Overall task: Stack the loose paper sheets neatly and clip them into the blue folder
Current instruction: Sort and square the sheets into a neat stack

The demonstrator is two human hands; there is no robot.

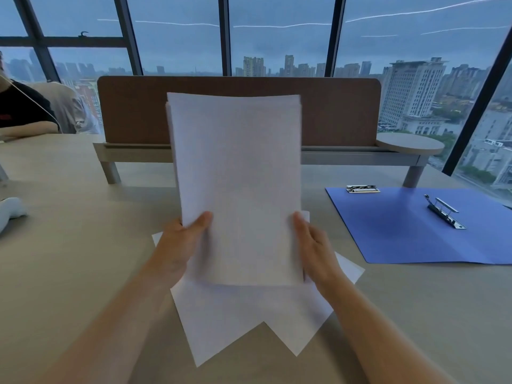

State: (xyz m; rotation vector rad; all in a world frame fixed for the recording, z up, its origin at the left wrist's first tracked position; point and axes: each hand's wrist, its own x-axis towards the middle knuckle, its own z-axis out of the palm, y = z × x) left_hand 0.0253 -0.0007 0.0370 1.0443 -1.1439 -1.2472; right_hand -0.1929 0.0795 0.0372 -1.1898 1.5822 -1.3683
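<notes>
The left hand [180,245] and the right hand [313,245] are each closed on a side edge of a stack of paper sheets [238,184], thumbs on the near face, holding it upright above the surface [77,217]. The top edges are not quite flush; a few sheets stand proud at the upper left. Under the hands more loose sheets [249,320] lie fanned and crooked on the surface. Well to the right the blue folder [415,236] lies open, its long metal clip [444,212] raised and a second clip [362,189] at its far edge.

The risk, as I judge it, is a loose pinch: sheets could slip or fan out during squaring, and the ones below could get forgotten. I can read no writing or brand anywhere; the pages look blank.
</notes>
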